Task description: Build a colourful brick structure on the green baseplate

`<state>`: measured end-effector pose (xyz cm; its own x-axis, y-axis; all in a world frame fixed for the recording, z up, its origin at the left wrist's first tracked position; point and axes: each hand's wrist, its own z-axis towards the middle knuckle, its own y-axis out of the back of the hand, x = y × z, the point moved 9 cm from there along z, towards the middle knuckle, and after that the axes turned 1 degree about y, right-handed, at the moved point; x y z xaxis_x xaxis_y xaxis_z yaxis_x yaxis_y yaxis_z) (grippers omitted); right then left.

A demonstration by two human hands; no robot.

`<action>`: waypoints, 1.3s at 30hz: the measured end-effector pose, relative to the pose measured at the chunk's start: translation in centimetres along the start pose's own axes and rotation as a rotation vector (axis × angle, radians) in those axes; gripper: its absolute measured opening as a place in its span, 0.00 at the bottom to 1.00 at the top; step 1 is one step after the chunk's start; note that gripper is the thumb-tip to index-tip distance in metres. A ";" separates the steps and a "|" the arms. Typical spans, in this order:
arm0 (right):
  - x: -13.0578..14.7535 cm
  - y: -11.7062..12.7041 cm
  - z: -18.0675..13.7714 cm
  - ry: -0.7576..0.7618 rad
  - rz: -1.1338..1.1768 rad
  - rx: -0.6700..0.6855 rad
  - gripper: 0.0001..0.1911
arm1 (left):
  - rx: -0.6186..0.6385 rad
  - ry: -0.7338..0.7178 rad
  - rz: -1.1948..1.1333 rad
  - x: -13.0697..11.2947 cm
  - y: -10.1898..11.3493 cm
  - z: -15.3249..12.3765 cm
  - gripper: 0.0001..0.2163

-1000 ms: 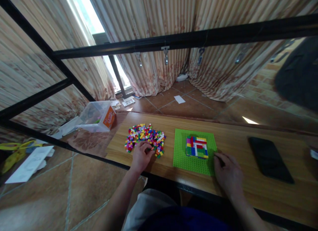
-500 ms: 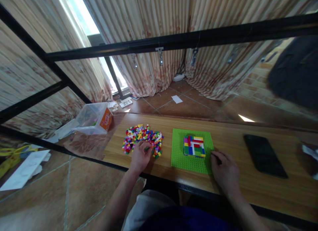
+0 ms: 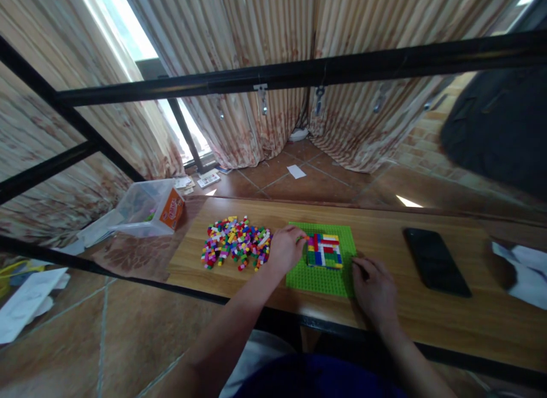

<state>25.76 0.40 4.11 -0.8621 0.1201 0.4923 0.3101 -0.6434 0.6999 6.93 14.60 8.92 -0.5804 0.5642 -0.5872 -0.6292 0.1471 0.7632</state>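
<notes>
A green studded baseplate (image 3: pixel 320 285) lies on the table, bearing a square, multicoloured block of building bricks (image 3: pixel 325 251). Over the plate's left side, my left hand (image 3: pixel 287 248) pinches a small orange building brick (image 3: pixel 306 238) beside the block's upper left corner. At the plate's right edge rests my right hand (image 3: pixel 376 287), its fingers curled and thumb and forefinger closed on the edge. Left of the plate is a spread pile of loose small bricks (image 3: pixel 235 241) in many colours.
A black phone (image 3: pixel 436 261) lies on the wooden table (image 3: pixel 380 232) to the right, with crumpled white paper (image 3: pixel 527 275) beyond. Left of the table stands a clear plastic box (image 3: pixel 147 207) with an orange label. A black metal bar (image 3: pixel 290 73) crosses in front of the curtains.
My left hand has moved right, from the brick pile to the block on the baseplate, with a small brick in its fingertips. My right hand stays at the plate's edge. The view has shifted slightly.
</notes>
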 end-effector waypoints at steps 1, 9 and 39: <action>0.0 0.0 0.0 -0.002 0.005 -0.001 0.14 | 0.018 -0.004 -0.002 -0.1 -0.4 0.3 0.04; 0.0 0.1 0.0 -0.026 0.013 0.002 0.14 | 0.119 -0.001 0.027 0.1 -1.7 1.8 0.02; 0.2 0.3 0.1 -0.036 0.018 0.009 0.14 | 0.120 0.490 -0.894 4.2 -5.8 1.2 0.09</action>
<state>25.66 0.32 4.44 -0.8414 0.1362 0.5230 0.3289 -0.6388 0.6955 8.76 17.04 2.35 -0.0887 -0.1812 -0.9794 -0.8949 0.4462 -0.0015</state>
